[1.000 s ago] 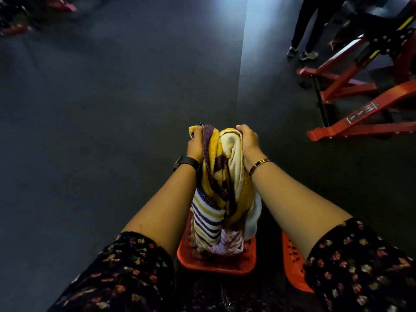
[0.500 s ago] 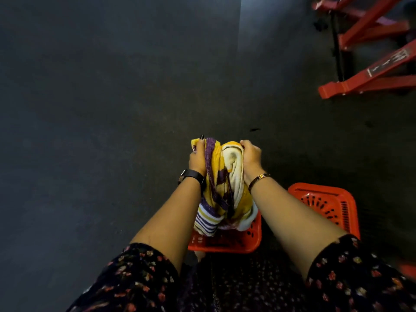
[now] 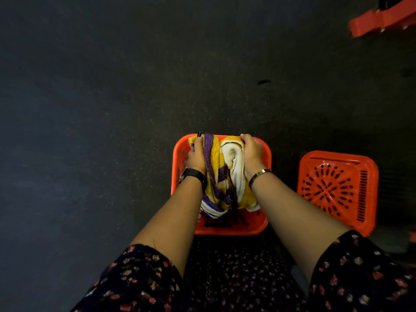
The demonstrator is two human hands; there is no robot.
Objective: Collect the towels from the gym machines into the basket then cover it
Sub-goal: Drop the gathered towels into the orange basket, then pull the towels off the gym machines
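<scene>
**Two hands settle the towels into the basket**

The left hand (image 3: 197,157) and the right hand (image 3: 252,154) each grip one side of the yellow, purple and cream towels (image 3: 225,176), fingers curled into the cloth. The bundle is inside the red basket (image 3: 225,230), which stands on the dark floor (image 3: 112,131). The lid (image 3: 337,190) lies just beside the basket, at 3 o'clock. It seems best to press the cloth below the rim on every side (the striped end at 6 o'clock too), so the lid can sit flat.
</scene>
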